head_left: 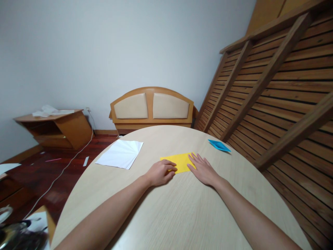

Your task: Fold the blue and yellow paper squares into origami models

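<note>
Where both hands met the yellow paper [183, 162], just below and right of the middle of the frame, the step seemed to be pressing it flat on the table [166, 215]. The left hand [161, 173] covered the paper's left end, its fingers bent and close together (whether the thumb pinched the near edge, I could not tell). The right hand [204, 170] lay wide on the right end, palm down, its fingers a little spread and gripping nothing. Doing this well, I judged, called for light, even pressure: one hand as an anchor, the other smoothing outward, so that the thin paper neither slid nor wrinkled. Edges deserved a check before any hard press, since a crooked crease would have been difficult to undo; the fingers hid parts of both ends, so lifting one hand at a time would have shown the corners without freeing the whole piece. Left of the frame's middle, the white paper [120, 154] lay apart from the left hand, and toward the right a blue piece [219, 146] lay beyond the right hand, both untouched and out of the way.
</note>
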Tool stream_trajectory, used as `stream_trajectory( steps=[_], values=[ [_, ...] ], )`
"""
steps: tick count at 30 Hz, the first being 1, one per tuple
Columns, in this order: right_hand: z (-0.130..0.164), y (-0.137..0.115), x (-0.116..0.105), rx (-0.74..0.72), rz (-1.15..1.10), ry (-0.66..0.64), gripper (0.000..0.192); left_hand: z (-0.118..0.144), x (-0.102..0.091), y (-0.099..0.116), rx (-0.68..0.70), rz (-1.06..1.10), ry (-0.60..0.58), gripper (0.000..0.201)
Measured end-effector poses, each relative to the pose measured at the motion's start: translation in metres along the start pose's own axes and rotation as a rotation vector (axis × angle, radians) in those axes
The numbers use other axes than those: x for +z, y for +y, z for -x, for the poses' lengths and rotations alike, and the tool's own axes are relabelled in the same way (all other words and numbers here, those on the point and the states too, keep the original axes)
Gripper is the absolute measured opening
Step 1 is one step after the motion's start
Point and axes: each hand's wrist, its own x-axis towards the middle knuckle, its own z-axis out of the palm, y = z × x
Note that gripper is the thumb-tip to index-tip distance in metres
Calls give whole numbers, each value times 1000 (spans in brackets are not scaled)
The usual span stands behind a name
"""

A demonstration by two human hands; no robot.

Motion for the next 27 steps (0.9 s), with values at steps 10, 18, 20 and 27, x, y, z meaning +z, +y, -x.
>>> stream_trajectory(
  steps=[10,18,20,27],
  values=[
    [8,-38,-2,-278,-71,19,54,-1,-2,11,277,72,-100,30],
    [4,-15,-4,-243,-23,-75,59,0,2,9,214,96,-88,33],
    [2,-6,-5,-181,0,-56,62,0,2,9,195,96,-94,33],
    [-3,11,-10,11,85,229,53,1,3,10,137,27,-63,32]
  ],
)
